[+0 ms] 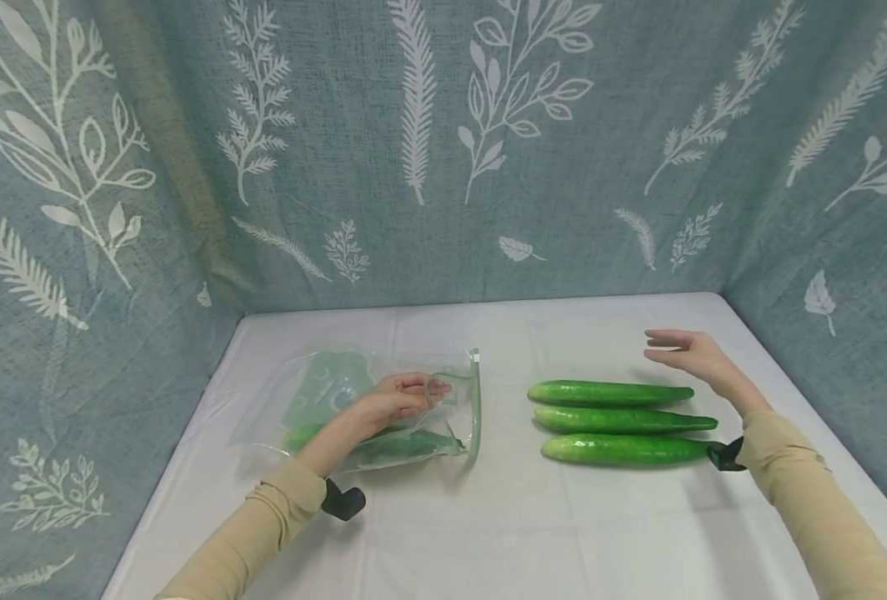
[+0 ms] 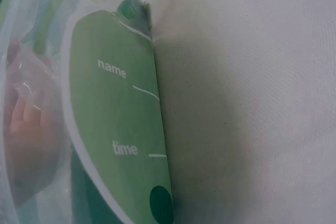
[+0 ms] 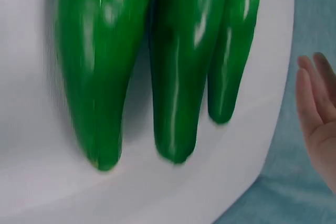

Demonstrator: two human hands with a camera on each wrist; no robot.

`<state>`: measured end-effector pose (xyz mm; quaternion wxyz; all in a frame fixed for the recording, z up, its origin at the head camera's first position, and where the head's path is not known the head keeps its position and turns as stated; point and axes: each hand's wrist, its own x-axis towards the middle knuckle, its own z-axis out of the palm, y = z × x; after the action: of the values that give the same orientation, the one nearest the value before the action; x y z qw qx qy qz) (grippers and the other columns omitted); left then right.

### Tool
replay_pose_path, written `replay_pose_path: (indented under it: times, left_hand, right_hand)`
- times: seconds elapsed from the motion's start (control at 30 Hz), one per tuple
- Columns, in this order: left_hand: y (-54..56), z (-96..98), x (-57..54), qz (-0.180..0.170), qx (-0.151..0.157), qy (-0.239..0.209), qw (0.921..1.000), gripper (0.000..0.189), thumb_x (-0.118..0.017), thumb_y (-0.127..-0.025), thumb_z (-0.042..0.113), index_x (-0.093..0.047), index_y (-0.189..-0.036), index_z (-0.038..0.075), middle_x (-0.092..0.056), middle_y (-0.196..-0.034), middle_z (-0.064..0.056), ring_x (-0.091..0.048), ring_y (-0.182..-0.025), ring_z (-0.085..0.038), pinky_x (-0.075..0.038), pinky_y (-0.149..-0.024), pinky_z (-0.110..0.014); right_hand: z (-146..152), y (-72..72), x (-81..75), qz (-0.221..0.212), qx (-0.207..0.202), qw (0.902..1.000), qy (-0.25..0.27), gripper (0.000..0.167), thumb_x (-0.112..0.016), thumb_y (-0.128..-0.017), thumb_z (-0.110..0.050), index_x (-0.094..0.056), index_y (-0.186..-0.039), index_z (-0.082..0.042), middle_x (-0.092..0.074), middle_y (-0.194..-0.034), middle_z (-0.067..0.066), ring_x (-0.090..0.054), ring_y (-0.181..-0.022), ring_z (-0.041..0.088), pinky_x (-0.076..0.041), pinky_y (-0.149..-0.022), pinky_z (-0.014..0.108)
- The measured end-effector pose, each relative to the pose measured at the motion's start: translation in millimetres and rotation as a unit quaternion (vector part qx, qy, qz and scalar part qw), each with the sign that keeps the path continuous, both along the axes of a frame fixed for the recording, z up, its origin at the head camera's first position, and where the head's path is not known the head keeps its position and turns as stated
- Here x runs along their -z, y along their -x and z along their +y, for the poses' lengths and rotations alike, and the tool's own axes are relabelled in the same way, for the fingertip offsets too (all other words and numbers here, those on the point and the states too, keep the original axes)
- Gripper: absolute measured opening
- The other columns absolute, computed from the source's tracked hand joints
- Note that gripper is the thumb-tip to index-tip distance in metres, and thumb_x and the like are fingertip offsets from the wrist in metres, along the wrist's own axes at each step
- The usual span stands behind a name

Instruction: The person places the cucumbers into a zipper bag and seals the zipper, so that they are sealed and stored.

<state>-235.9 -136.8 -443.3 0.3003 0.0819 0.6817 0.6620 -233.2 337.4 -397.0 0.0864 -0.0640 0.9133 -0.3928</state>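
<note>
In the head view a clear zip bag (image 1: 263, 408) with green print lies on the left of the table, its green-edged mouth toward the right. A cucumber (image 1: 406, 446) shows inside it. My left hand (image 1: 394, 402) is over the bag and holds the upper lip near the mouth; in the left wrist view the fingers (image 2: 26, 114) show blurred through the plastic. Three cucumbers (image 1: 623, 421) lie side by side on the right. Just beyond their right ends my right hand (image 1: 693, 354) hovers, fingers extended, touching nothing.
A white cloth covers the table (image 1: 503, 533). Teal curtains (image 1: 443, 167) with white leaf patterns stand behind it and at both sides. A dark wrist camera (image 1: 343, 500) sits below the left wrist.
</note>
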Motion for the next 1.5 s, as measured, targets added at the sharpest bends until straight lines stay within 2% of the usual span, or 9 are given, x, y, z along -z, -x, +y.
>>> replay_pose_path:
  times: [0.1, 0.2, 0.3, 0.37, 0.43, 0.53, 0.83, 1.3, 1.5]
  left_hand:
    - [-0.5, 0.2, -0.1, -0.002, -0.002, 0.002, 1.0, 0.021, -0.057, -0.084, -0.005, -0.057, -0.087, 0.016, -0.051, -0.139, -0.017, -0.046, -0.132, -0.032, -0.03, -0.114, -0.045]
    - [-1.5, 0.8, -0.9, -0.005, -0.005, 0.0, 1.0, 0.021, -0.057, -0.084, -0.005, -0.056, -0.085, 0.016, -0.051, -0.139, -0.017, -0.045, -0.132, -0.032, -0.03, -0.114, -0.045]
    - [-2.1, 1.1, -1.6, -0.006, -0.007, -0.001, 1.0, 0.021, -0.057, -0.084, -0.004, -0.056, -0.085, 0.016, -0.052, -0.138, -0.017, -0.046, -0.131, -0.032, -0.032, -0.113, -0.044]
    - [-1.8, 1.3, -1.5, -0.007, -0.009, 0.0, 0.9999, 0.021, -0.057, -0.084, -0.005, -0.056, -0.086, 0.016, -0.053, -0.138, -0.016, -0.047, -0.131, -0.031, -0.033, -0.113, -0.043]
    - [-1.2, 1.2, -0.8, -0.007, -0.009, 0.003, 0.9999, 0.022, -0.057, -0.085, -0.005, -0.056, -0.086, 0.016, -0.053, -0.137, -0.016, -0.048, -0.13, -0.03, -0.033, -0.113, -0.043]
    - [0.0, 1.2, 0.6, -0.007, -0.008, 0.001, 0.9999, 0.022, -0.057, -0.084, -0.006, -0.056, -0.087, 0.016, -0.051, -0.139, -0.018, -0.047, -0.131, -0.031, -0.033, -0.113, -0.042]
    - [-3.1, -5.3, -2.5, 0.016, 0.027, -0.038, 0.9988, 0.018, -0.069, -0.081, 0.007, -0.06, -0.093, 0.015, -0.062, -0.129, -0.008, -0.054, -0.125, -0.025, -0.048, -0.096, -0.024]
    - [-2.0, 0.3, -3.3, -0.015, -0.016, -0.004, 0.9997, 0.021, -0.06, -0.084, -0.003, -0.06, -0.096, 0.014, -0.056, -0.135, -0.014, -0.051, -0.128, -0.027, -0.049, -0.09, -0.019]
    - [-3.2, -0.1, -2.9, -0.021, -0.022, -0.009, 0.9995, 0.022, -0.061, -0.084, -0.003, -0.06, -0.095, 0.015, -0.057, -0.133, -0.012, -0.06, -0.117, -0.015, -0.05, -0.085, -0.017]
  right_hand:
    - [12.9, -2.3, -0.4, -0.007, 0.007, 0.9999, -0.006, 0.061, -0.053, -0.096, -0.033, -0.037, -0.143, 0.003, -0.038, -0.144, 0.031, -0.044, -0.126, 0.046, -0.041, -0.1, 0.056]
    - [24.8, -4.1, 0.4, -0.015, 0.011, 0.9998, -0.005, 0.061, -0.052, -0.097, -0.033, -0.035, -0.143, 0.005, -0.038, -0.143, 0.032, -0.061, -0.109, 0.015, -0.045, -0.099, 0.051]
    - [34.6, -4.9, 2.4, -0.028, 0.016, 0.9995, -0.007, 0.063, -0.051, -0.097, -0.033, -0.034, -0.143, 0.006, -0.038, -0.142, 0.033, -0.051, -0.093, -0.015, -0.046, -0.098, 0.048]
    - [39.6, -5.2, 4.0, -0.041, 0.018, 0.999, -0.01, 0.064, -0.05, -0.097, -0.034, -0.033, -0.143, 0.008, -0.037, -0.142, 0.035, -0.057, -0.098, -0.006, -0.045, -0.099, 0.05]
    - [43.5, -5.5, 5.7, -0.056, 0.021, 0.9981, -0.014, 0.066, -0.05, -0.098, -0.035, -0.031, -0.143, 0.009, -0.035, -0.143, 0.036, -0.06, -0.112, 0.019, -0.044, -0.1, 0.052]
    - [47.1, -7.1, 7.7, -0.078, 0.021, 0.9965, -0.02, 0.067, -0.049, -0.098, -0.035, -0.029, -0.143, 0.01, -0.031, -0.144, 0.036, -0.037, -0.13, 0.05, -0.042, -0.1, 0.056]
    - [44.5, -12.8, 17.0, -0.112, 0.008, 0.9934, -0.02, 0.066, -0.051, -0.097, -0.032, -0.031, -0.142, 0.01, -0.036, -0.141, 0.036, -0.038, -0.129, 0.051, -0.045, -0.097, 0.056]
    - [38.8, -15.2, 29.8, -0.1, -0.02, 0.9946, -0.022, 0.059, -0.055, -0.095, -0.024, -0.037, -0.137, 0.013, -0.041, -0.137, 0.037, -0.044, -0.124, 0.05, -0.047, -0.096, 0.051]
    - [38.1, -15.9, 36.3, -0.09, -0.024, 0.9951, -0.031, 0.056, -0.055, -0.095, -0.023, -0.041, -0.135, 0.013, -0.042, -0.136, 0.037, -0.046, -0.123, 0.05, -0.049, -0.094, 0.049]
